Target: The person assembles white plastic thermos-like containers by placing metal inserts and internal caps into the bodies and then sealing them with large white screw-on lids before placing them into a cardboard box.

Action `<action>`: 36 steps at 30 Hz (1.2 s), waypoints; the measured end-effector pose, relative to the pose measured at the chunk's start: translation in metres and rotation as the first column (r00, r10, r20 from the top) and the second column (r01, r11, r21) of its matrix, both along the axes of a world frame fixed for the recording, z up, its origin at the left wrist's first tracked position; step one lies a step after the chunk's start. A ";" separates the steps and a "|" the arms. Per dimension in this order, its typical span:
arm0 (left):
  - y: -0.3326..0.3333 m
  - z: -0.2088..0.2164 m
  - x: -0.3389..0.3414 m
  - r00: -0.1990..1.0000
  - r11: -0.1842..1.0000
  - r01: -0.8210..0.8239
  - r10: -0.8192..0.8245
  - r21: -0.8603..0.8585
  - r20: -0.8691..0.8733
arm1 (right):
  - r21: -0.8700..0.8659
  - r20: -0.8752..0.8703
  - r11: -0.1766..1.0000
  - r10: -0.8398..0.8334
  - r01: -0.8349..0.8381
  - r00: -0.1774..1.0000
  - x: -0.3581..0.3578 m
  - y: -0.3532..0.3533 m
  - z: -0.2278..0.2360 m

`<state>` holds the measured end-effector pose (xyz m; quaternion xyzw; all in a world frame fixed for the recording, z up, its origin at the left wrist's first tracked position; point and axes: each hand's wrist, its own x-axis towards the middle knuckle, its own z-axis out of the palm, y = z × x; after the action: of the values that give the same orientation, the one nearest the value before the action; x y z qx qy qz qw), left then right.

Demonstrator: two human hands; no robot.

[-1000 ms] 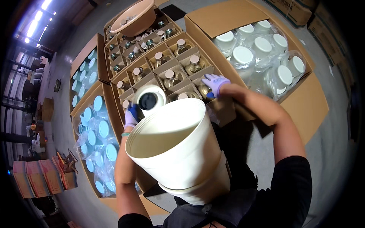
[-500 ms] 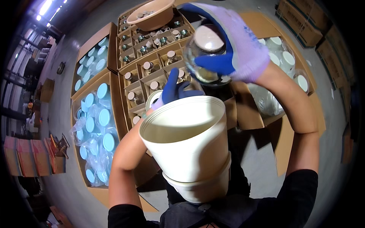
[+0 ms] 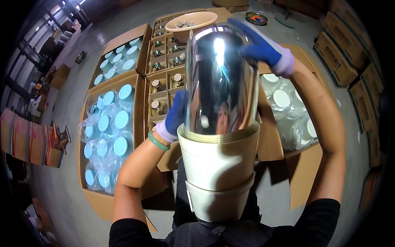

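A large mirrored glass flask liner (image 3: 216, 78) stands upright in front of me, its lower end inside the rim of a cream-white plastic flask casing (image 3: 218, 160). The casing stands near my lap, between my arms. My right hand (image 3: 263, 47), in a blue-and-lilac work glove, grips the liner's upper right side. My gloved left hand (image 3: 175, 115) holds the liner low on its left side, just above the casing rim; its fingertips are partly hidden behind the glass. A green bangle (image 3: 159, 141) circles my left wrist.
A divided carton (image 3: 147, 94) of glass liners lies ahead, with a peach basin (image 3: 201, 19) of small grey pieces on it. Cartons of light-blue casings (image 3: 121, 119) stand left, and one of white casings (image 3: 281, 99) stands right. Stacked boxes (image 3: 337, 49) are at far right.
The liner has turned upright and come down into the casing mouth. My left hand has moved from behind the casing to the liner's side. My view has shifted.
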<state>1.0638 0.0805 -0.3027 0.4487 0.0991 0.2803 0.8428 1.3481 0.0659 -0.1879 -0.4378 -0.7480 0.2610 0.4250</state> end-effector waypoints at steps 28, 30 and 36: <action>0.092 -0.063 -0.065 0.706 0.673 -0.163 0.591 0.722 -0.391 | 0.146 0.573 0.924 0.211 -0.353 0.792 -0.096 -0.018 -0.016; 0.053 0.027 -0.050 0.869 0.769 -0.267 0.453 0.581 -0.200 | 0.418 0.615 0.829 0.043 -0.372 0.787 -0.093 0.002 -0.013; -0.018 0.105 -0.087 0.697 0.456 -0.410 0.716 0.790 -0.051 | -0.751 -0.221 0.652 -0.100 -0.104 0.970 -0.135 0.036 0.005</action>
<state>0.9769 0.0627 -0.1975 0.7278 0.2852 0.4713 0.4085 1.2130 0.1016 -0.1827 -0.5389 -0.5130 0.6013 0.2914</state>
